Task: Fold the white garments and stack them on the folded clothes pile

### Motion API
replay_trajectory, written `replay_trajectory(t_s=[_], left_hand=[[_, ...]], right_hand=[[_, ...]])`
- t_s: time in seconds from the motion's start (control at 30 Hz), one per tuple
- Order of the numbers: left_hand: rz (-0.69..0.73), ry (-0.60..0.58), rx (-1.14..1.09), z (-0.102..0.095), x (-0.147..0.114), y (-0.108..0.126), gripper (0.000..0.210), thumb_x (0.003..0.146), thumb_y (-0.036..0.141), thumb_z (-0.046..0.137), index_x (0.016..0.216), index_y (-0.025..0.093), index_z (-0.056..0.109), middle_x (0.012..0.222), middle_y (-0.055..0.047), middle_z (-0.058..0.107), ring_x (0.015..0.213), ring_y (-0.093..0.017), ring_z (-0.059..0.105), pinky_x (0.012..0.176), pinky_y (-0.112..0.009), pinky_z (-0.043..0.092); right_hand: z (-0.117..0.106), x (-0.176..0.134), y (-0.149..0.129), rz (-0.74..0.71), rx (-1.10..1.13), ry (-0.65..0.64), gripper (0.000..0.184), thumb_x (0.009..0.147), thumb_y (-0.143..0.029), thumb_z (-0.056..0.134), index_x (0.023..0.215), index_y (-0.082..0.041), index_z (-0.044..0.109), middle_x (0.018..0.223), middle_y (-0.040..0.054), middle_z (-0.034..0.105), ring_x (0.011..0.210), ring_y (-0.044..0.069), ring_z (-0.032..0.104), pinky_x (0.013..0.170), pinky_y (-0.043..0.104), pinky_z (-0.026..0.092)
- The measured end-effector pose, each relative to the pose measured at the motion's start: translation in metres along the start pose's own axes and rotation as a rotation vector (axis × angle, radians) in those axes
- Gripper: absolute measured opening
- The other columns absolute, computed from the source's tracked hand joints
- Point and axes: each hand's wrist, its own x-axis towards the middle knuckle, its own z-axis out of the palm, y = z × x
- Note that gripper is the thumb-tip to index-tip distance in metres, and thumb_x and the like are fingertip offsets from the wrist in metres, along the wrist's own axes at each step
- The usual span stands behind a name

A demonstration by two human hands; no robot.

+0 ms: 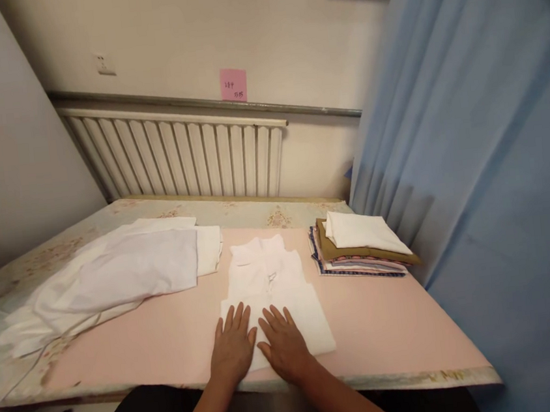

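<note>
Left hand (232,343) and right hand (284,344), grip open, lie flat on a seemingly part-folded white garment (278,285) mid-worktop (391,331); the right-side stack (367,243) is folded, the left-side heap (129,267) looks unfolded.

Our left hand (233,345) and right hand (284,344) lie side by side on the near part of a shirt (284,290), itself on a mat (386,325) over the tablecloth (241,217). Left of our hands lies a heap of garments (133,263), partly on the mat. Ahead and to their right we have a stack of folded clothes (365,249), with a curtain (472,113) beyond. A radiator (191,152) stands ahead of our hands, behind the tablecloth.
</note>
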Motion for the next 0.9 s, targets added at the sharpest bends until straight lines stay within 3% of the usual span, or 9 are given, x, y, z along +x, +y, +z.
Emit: replay_trajectory(t_s=[0.3,0.5,0.7,0.9], left_hand=[[-0.015,0.005,-0.029,-0.005,0.000,0.002,0.052,0.093,0.037,0.034,0.143,0.022,0.040,0.152,-0.006,0.036,0.142,-0.027,0.027,0.113,-0.053,0.022],[-0.059,0.047,-0.129,-0.002,-0.012,-0.019,0.050,0.092,0.034,0.036,0.137,0.016,0.048,0.148,-0.011,0.043,0.140,-0.026,0.032,0.113,-0.047,0.027],[-0.344,0.156,-0.475,-0.010,-0.044,-0.047,0.051,0.089,0.040,0.034,0.126,0.011,0.054,0.131,-0.014,0.059,0.121,-0.023,0.056,0.105,-0.040,0.042],[-0.558,-0.005,-0.637,-0.038,-0.057,-0.045,0.048,0.082,0.044,0.043,0.117,0.016,0.058,0.100,-0.005,0.071,0.094,-0.022,0.067,0.085,-0.035,0.051]], right_hand=[[-0.017,-0.023,0.044,0.122,-0.139,0.002,0.049,0.095,-0.041,0.048,0.139,-0.021,0.046,0.146,0.0088,0.042,0.138,0.026,0.032,0.112,0.049,0.026],[-0.023,-0.031,0.061,0.223,-0.163,-0.014,0.045,0.096,-0.041,0.045,0.137,-0.023,0.048,0.148,0.0069,0.041,0.139,0.027,0.032,0.111,0.048,0.026],[-0.021,-0.032,0.060,0.230,-0.167,0.008,0.044,0.096,-0.039,0.045,0.136,-0.022,0.049,0.146,0.0077,0.043,0.138,0.027,0.032,0.112,0.048,0.025],[-0.022,-0.033,0.059,0.228,-0.170,0.016,0.043,0.096,-0.038,0.044,0.135,-0.021,0.050,0.145,0.0079,0.045,0.138,0.026,0.033,0.112,0.047,0.024]])
